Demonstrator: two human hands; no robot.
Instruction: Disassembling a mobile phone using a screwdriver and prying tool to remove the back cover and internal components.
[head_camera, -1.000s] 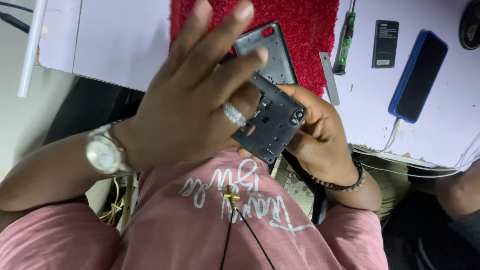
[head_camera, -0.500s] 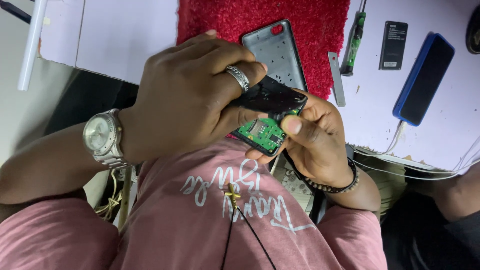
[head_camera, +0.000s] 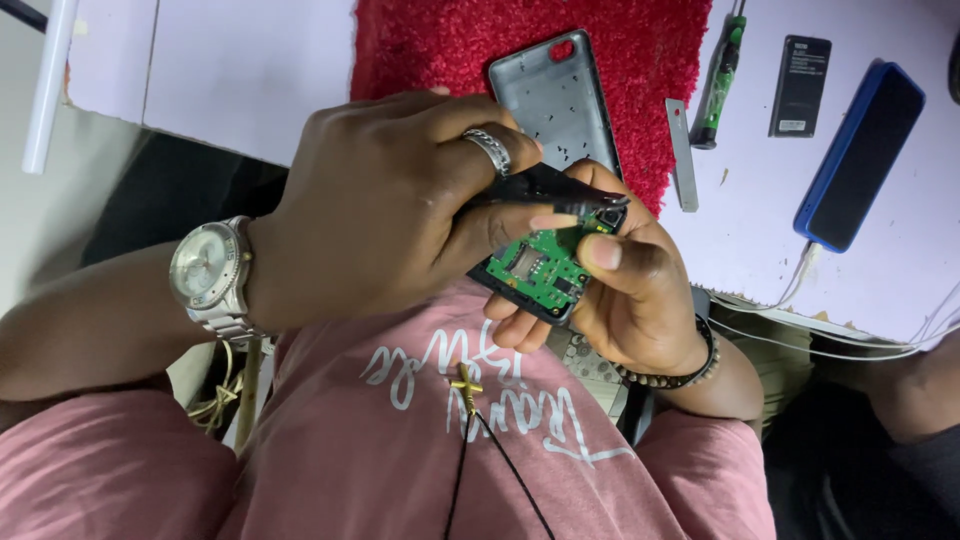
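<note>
Green circuit board (head_camera: 540, 268), pinched by right hand (head_camera: 630, 300), left hand (head_camera: 390, 215) curled, gripping black cover (head_camera: 545, 188)

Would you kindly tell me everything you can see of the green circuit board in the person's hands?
The circuit board is green, with a metal card slot and small dark chips showing. It sits tilted in a dark phone frame held over the lap. The right hand cradles it from beneath, thumb pressing its right edge. The left hand covers its upper part, gripping a black piece lifted over its top edge. Much of the board is hidden.
</note>
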